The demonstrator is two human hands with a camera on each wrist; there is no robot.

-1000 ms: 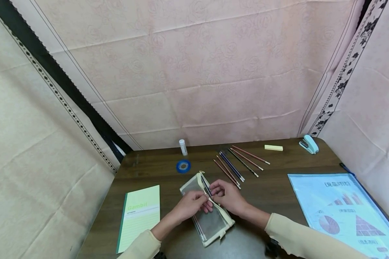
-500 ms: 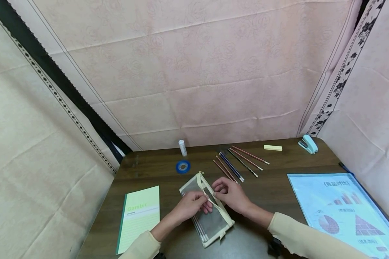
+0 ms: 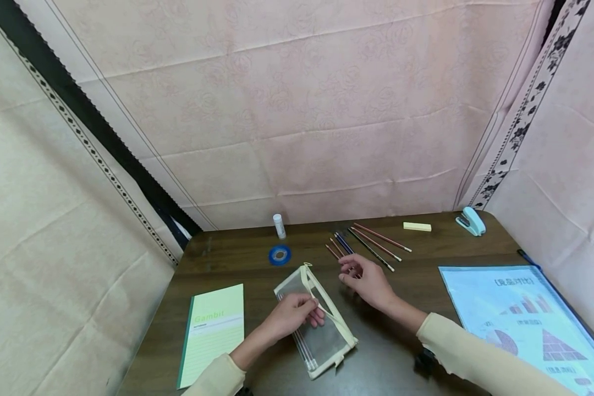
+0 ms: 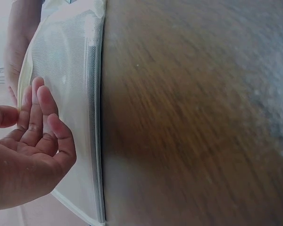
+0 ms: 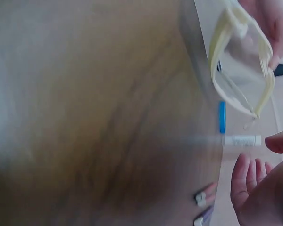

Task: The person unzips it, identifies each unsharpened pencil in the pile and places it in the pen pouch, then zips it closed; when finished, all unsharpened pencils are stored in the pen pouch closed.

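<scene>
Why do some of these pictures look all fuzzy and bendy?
Head view: sharp, but its wide lens bends the curtain lines. Left wrist view: the table is smeared and blurred; the left hand and pouch are clearer. Right wrist view: the blurriest, the table a soft brown haze, the pencils and right hand fuzzy.

We see a green notebook (image 3: 213, 330) at left, blue tape (image 3: 279, 254) beside a white tube (image 3: 279, 225), and a stapler (image 3: 470, 220) near a yellow eraser (image 3: 417, 226).
</scene>
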